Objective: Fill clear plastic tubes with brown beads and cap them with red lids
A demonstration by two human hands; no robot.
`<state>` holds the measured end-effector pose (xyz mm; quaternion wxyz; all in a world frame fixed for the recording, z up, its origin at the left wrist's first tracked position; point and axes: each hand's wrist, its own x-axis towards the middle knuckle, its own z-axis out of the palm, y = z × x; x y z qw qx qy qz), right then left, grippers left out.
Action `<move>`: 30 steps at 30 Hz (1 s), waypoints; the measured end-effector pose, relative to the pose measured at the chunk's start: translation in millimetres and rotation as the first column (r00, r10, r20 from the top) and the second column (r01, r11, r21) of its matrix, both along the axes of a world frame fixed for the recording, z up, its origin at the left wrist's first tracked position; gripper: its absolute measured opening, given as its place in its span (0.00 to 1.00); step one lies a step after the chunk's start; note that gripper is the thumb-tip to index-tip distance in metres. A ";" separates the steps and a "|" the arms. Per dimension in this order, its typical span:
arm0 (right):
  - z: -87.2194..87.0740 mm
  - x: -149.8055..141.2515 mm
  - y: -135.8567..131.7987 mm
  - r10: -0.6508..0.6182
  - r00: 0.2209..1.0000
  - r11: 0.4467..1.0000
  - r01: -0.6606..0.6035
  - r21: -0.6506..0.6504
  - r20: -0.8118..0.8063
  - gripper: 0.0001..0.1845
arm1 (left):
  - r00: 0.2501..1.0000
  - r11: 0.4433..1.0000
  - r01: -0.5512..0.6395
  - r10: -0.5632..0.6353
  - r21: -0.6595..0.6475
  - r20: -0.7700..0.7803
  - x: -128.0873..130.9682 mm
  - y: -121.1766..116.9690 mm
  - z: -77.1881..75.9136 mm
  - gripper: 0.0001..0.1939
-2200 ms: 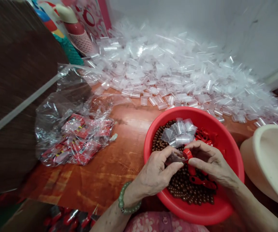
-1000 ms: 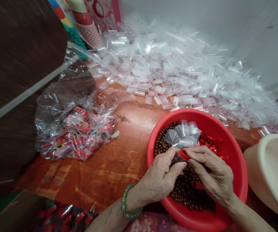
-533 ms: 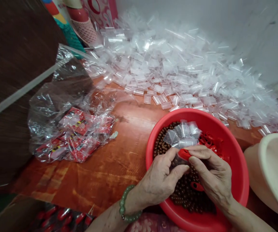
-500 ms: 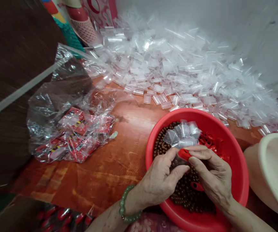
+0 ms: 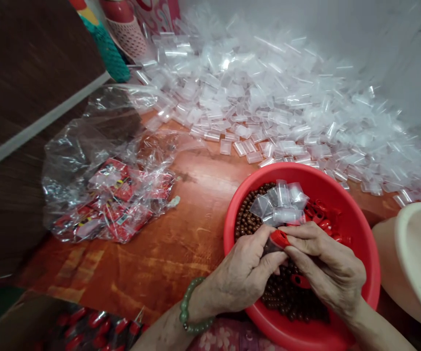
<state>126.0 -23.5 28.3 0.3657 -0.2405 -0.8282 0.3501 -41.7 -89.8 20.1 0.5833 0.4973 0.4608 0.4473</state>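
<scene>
Above a red basin (image 5: 230, 229), my left hand (image 5: 237, 273) grips a small clear plastic container with something dark inside. A red cap (image 5: 279, 238) sits on that container's end. The thumb and fingers of my right hand (image 5: 327, 268) pinch the cap's edge. Below both hands lie many brown round beads (image 5: 287, 297). Several clear plastic tubes (image 5: 283, 200) rest on the beads at the back of the basin. More red caps (image 5: 322, 214) lie along its right side, and one loose red cap (image 5: 300, 281) shows under my right hand.
A large heap of clear tubes (image 5: 254, 102) spreads along the wall on the wooden table (image 5: 199, 195). To the left sits a clear plastic bag (image 5: 122, 195) with red printed packets. A cream tub (image 5: 411, 248) stands at right. Red-capped containers (image 5: 96, 331) fill a box at lower left.
The view has shifted slightly. My right fingers have moved a little to the right edge of the red cap, and more of the cap now shows tilted between my hands.
</scene>
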 end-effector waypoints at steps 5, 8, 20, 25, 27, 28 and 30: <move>8.4 3.9 4.7 0.087 0.994 0.995 -0.091 0.045 0.073 0.16 | 0.998 0.999 0.025 -0.026 -0.020 -0.049 -2.1 0.6 1.5 0.12; 15.1 6.7 7.4 0.139 0.981 0.989 -0.144 0.026 0.138 0.18 | 0.997 0.999 0.022 -0.024 -0.026 -0.069 -2.5 1.0 1.7 0.13; 23.4 31.0 22.4 0.035 0.980 0.888 0.059 -0.456 0.195 0.25 | 0.997 0.997 -0.029 0.024 -0.066 -0.078 1.2 3.3 6.8 0.11; 19.2 25.4 16.6 -0.208 0.976 0.869 0.214 -0.446 0.062 0.21 | 0.972 0.995 0.077 -0.088 -0.062 -0.219 1.7 5.3 9.6 0.10; 18.4 22.0 15.9 -0.144 0.984 0.944 0.168 -0.284 0.103 0.13 | 0.971 0.995 0.085 -0.096 -0.056 -0.218 1.5 5.9 9.5 0.11; 18.1 20.3 15.6 -0.089 0.988 0.973 0.114 -0.199 0.130 0.12 | 0.972 0.995 0.085 -0.094 -0.049 -0.218 1.1 6.0 9.2 0.11; 17.5 17.4 14.5 -0.001 0.985 0.999 0.009 -0.047 0.174 0.16 | 0.976 0.997 0.071 -0.076 -0.036 -0.205 -0.1 6.2 8.8 0.11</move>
